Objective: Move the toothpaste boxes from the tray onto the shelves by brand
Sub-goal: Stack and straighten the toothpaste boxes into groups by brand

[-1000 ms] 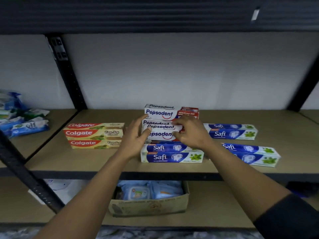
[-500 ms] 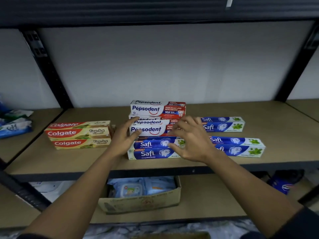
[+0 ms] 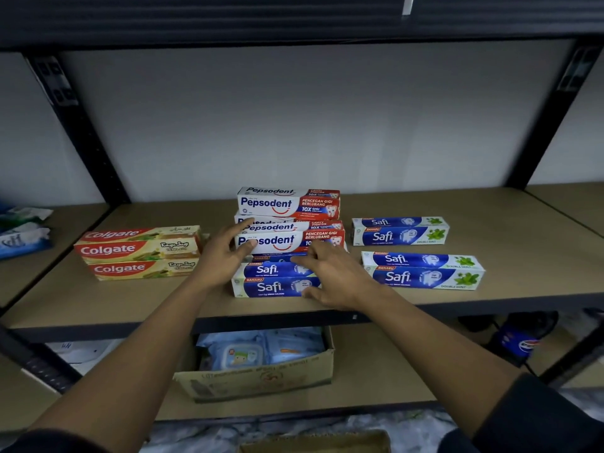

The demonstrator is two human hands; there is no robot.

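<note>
left hand (image 3: 222,256): fingers spread, touching front Pepsodent box (image 3: 281,241) | right hand (image 3: 333,276): fingers spread, hovering

Dim and bluish overall. Brightest on the white back wall (image 3: 294,119); deep shadow under the upper shelf (image 3: 294,18) and in the lower corners. Wide-angle bowing of the uprights (image 3: 78,125) at both edges. Soft, slightly smeared detail toward the frame borders.
</note>
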